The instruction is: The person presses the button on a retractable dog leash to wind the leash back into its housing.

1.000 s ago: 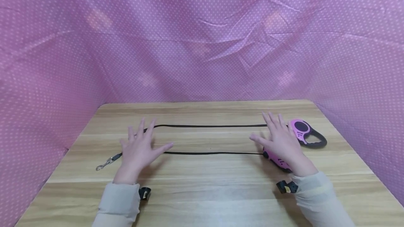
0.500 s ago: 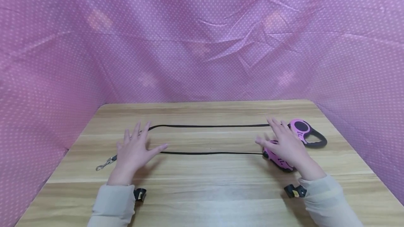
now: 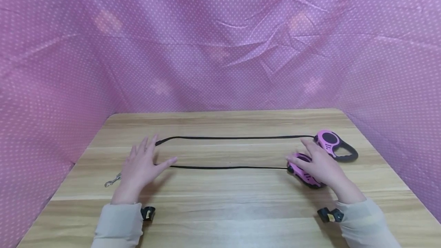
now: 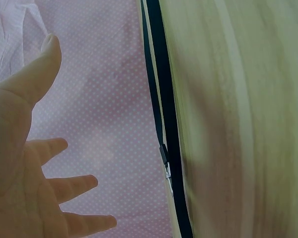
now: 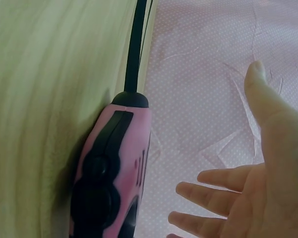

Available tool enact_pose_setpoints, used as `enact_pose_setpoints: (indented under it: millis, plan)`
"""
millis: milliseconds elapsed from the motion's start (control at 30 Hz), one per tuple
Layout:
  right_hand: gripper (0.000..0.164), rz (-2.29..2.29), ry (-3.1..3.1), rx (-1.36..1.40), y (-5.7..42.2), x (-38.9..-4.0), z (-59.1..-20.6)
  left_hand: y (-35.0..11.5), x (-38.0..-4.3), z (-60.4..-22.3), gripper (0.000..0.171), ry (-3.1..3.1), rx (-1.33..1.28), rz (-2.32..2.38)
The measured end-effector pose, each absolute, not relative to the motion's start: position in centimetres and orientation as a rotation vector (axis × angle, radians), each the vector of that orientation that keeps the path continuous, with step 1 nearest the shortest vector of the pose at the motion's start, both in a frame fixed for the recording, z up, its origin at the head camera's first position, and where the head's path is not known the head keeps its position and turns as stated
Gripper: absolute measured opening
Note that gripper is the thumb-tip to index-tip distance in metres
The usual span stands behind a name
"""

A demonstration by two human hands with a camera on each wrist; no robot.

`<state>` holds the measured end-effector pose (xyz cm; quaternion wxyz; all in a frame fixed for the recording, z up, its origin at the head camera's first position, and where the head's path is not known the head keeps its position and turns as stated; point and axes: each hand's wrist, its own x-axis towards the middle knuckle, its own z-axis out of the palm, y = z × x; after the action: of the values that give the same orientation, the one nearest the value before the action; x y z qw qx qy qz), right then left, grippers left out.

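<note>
Two pink-and-black retractable dog leashes lie on the table with their straps pulled out to the left. My right hand (image 3: 324, 165) hovers over the near leash (image 3: 306, 178), its fingers spread and holding nothing. In the right wrist view that leash's casing (image 5: 136, 129) shows to the left of the hand. The far leash (image 3: 328, 139) lies just beyond my right hand. My left hand (image 3: 138, 168) hovers, fingers apart, over the left ends of the near strap (image 3: 227, 167) and the far strap (image 3: 234, 138). A metal snap hook (image 3: 111, 181) peeks out left of it.
Both leashes rest on a light wooden table (image 3: 220, 209). Pink dotted cloth (image 3: 220, 75) hangs behind it and along both sides. Small black devices sit at each cuff, such as the left wrist camera (image 3: 148, 213).
Both hands have drifted outward and slightly nearer the body, the left one to the left and the right one to the right. The leashes have stayed where they were.
</note>
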<state>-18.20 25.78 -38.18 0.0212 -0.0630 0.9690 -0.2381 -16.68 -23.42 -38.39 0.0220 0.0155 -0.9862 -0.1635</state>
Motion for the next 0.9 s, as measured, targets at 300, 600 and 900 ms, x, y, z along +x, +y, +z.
enact_pose_setpoints:
  millis: [300,600,900]
  plan:
    - [0.099,-0.760,2.971,-0.170,26.3,-17.9,-38.6,-24.4,-16.5,-38.4,0.110,-3.049,0.040,-0.503]
    - [0.092,-0.795,2.978,-0.173,27.2,-17.4,-39.4,-25.1,-16.3,-38.4,0.108,-3.032,0.056,-0.583]
    - [0.092,-0.848,2.988,-0.160,28.5,-16.8,-39.3,-26.0,-16.5,-38.5,0.107,-3.059,0.105,-0.619]
